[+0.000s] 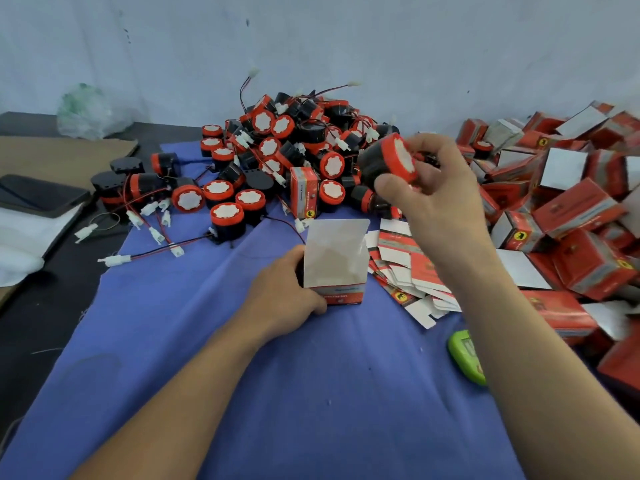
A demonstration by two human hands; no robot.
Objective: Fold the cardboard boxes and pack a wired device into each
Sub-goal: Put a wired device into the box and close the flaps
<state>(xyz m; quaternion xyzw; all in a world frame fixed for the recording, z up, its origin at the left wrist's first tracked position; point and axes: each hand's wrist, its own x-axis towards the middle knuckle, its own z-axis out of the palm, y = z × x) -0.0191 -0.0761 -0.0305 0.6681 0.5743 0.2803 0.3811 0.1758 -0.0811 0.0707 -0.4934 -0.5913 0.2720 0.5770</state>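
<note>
Open box (pixel 334 268) is gripped upright on the blue cloth (pixel 277 375) by the left hand (pixel 287 296). 1 wired device (pixel 384 162) is pinched above it, fingers curled, by the right hand (pixel 440 192). Device should be lowered straight in, box held steady, top flap (pixel 337 230) kept back.

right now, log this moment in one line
left hand: holds open box on blue cloth | right hand: grips wired device, raised | device not yet boxed

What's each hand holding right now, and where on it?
The left hand grips the open box by its lower side wall; the right hand pinches a wired device at its red cap end.
</note>
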